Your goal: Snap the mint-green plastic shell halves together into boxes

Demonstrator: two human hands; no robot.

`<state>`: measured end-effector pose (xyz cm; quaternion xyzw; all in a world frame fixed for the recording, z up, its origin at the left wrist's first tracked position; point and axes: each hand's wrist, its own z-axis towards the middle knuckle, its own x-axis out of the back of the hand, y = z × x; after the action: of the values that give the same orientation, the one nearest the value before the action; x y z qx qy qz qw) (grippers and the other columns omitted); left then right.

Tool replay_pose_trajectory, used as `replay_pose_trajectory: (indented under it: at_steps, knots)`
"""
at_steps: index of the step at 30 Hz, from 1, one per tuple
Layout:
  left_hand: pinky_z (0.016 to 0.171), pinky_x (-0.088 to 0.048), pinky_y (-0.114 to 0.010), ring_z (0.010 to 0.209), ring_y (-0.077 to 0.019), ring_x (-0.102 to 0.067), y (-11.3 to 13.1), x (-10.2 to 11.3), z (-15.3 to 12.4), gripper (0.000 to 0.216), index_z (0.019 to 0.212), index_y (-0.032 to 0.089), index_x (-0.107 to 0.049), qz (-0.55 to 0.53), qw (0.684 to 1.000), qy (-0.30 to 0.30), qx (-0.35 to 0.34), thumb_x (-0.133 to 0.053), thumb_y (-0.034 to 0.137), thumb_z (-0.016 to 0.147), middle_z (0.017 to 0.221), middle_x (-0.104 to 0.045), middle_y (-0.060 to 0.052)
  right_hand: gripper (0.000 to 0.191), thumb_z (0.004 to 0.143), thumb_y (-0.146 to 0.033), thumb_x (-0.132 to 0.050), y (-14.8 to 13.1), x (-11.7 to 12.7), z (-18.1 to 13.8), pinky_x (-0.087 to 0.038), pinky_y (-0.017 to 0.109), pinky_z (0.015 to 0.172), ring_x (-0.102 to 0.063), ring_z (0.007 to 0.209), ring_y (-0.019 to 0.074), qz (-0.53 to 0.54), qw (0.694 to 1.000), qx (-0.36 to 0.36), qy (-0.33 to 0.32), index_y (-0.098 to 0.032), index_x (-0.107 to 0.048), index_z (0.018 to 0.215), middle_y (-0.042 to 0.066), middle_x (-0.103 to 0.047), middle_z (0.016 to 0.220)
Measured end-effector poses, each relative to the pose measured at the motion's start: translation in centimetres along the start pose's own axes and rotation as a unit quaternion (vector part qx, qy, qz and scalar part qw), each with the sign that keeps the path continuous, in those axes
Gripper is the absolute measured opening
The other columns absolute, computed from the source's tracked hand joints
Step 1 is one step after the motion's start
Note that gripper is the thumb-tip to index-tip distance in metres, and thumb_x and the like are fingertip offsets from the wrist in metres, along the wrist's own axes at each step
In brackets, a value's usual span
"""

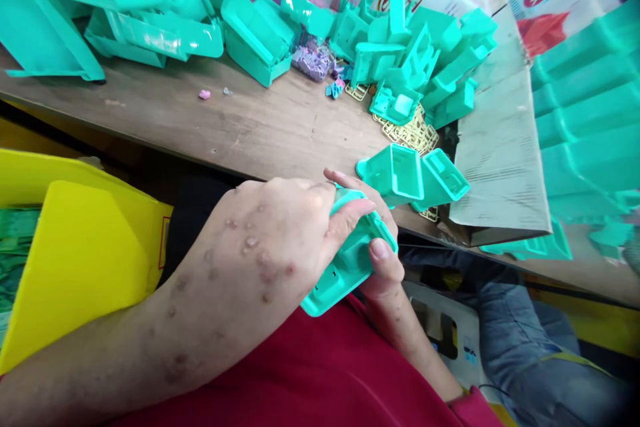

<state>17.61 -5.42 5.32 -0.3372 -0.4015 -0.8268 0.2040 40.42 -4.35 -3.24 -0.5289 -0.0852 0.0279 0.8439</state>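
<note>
Both my hands hold one teal plastic part [345, 265] just in front of the wooden table's near edge [240, 140], over my red shirt. My left hand [270, 240] wraps over its top from the left, fingers curled round it. My right hand [383, 260] is mostly hidden beneath, with the thumb pressed on the part's right end and fingertips showing above. Just beyond them, on the table edge, lie two more teal box-shaped parts [413, 177].
A heap of teal parts [415, 53] covers the far right of the table, with yellow frames [415, 133] and purple bits [313, 60]. Larger teal trays [150, 20] lie far left. A yellow bin [80, 247] stands at my left, stacked teal pieces [585, 107] at right.
</note>
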Motion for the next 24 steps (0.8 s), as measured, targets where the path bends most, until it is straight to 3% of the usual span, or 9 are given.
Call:
replay_pose_trajectory:
  at_steps: [2,4,6,8,11,15,18,24]
  knots:
    - [0.08,-0.077,-0.045,0.095,-0.0326,-0.095,-0.1,0.0,0.3,0.037,0.133,0.03,-0.086,0.044,0.998,-0.049,-0.025,-0.052,0.044,0.131,0.12,-0.095,-0.008,0.076,0.107,-0.074,-0.069,-0.6,0.0,0.1,-0.056,0.075,0.145,-0.075,0.165,0.0475,-0.026,0.999,0.033,0.009,-0.033,-0.081,0.169,0.007,-0.085,0.17]
    - [0.071,-0.078,-0.046,0.098,-0.0354,-0.098,-0.6,-0.1,0.8,0.044,0.13,0.029,-0.085,0.054,0.996,-0.049,-0.051,-0.05,0.055,0.132,0.123,-0.097,-0.009,0.073,0.11,-0.07,-0.066,-1.5,0.2,0.3,-0.053,0.075,0.148,-0.074,0.166,0.0468,-0.068,0.996,0.057,0.02,-0.035,-0.08,0.172,0.005,-0.085,0.171]
    - [0.08,-0.083,-0.049,0.109,-0.0376,-0.099,-1.4,-0.2,1.2,0.043,0.138,0.03,-0.085,0.025,0.996,-0.004,-0.086,-0.054,0.058,0.132,0.132,-0.098,-0.009,0.073,0.111,-0.07,-0.063,-2.6,0.4,0.6,-0.056,0.076,0.146,-0.074,0.165,0.047,-0.132,0.987,0.086,0.034,-0.038,-0.078,0.176,0.004,-0.083,0.173]
    - [0.104,-0.086,-0.051,0.124,-0.0373,-0.098,-2.4,-0.3,1.5,0.039,0.154,0.032,-0.084,-0.038,0.992,0.026,-0.121,-0.063,0.055,0.13,0.146,-0.096,-0.007,0.079,0.108,-0.071,-0.065,-3.5,0.4,0.8,-0.061,0.079,0.141,-0.077,0.16,0.0493,-0.197,0.97,0.138,0.045,-0.037,-0.075,0.179,0.006,-0.082,0.174]
    - [0.128,-0.079,-0.048,0.14,-0.0349,-0.095,-3.7,-0.3,1.6,0.047,0.17,0.035,-0.081,-0.127,0.983,0.026,-0.128,-0.073,0.053,0.127,0.161,-0.091,-0.005,0.087,0.102,-0.065,-0.075,-4.3,0.0,0.7,-0.059,0.084,0.142,-0.077,0.16,0.0536,-0.241,0.956,0.157,0.061,-0.036,-0.069,0.184,0.009,-0.081,0.174]
    - [0.13,-0.078,-0.048,0.142,-0.0348,-0.094,-4.4,-0.2,1.4,0.052,0.176,0.04,-0.078,-0.142,0.984,0.025,-0.106,-0.072,0.056,0.127,0.163,-0.09,-0.005,0.097,0.097,-0.063,-0.088,-4.4,-0.3,0.2,-0.047,0.089,0.15,-0.067,0.171,0.0586,-0.198,0.973,0.105,0.054,-0.046,-0.063,0.188,0.005,-0.077,0.181]
    - [0.127,-0.08,-0.049,0.138,-0.037,-0.095,-4.3,-0.1,1.3,0.057,0.179,0.04,-0.076,-0.135,0.983,0.024,-0.119,-0.073,0.059,0.126,0.164,-0.089,-0.006,0.106,0.09,-0.067,-0.095,-4.0,-0.1,0.1,-0.047,0.09,0.149,-0.069,0.168,0.0617,-0.182,0.974,0.125,0.045,-0.045,-0.063,0.188,0.005,-0.079,0.178]
    - [0.13,-0.077,-0.046,0.14,-0.0367,-0.094,-4.0,0.2,1.3,0.051,0.172,0.028,-0.079,-0.078,0.986,0.034,-0.143,-0.074,0.051,0.127,0.16,-0.091,-0.011,0.09,0.096,-0.06,-0.085,-3.2,0.3,0.6,-0.053,0.088,0.146,-0.072,0.165,0.0593,-0.179,0.974,0.13,0.045,-0.044,-0.07,0.183,0.005,-0.08,0.175]
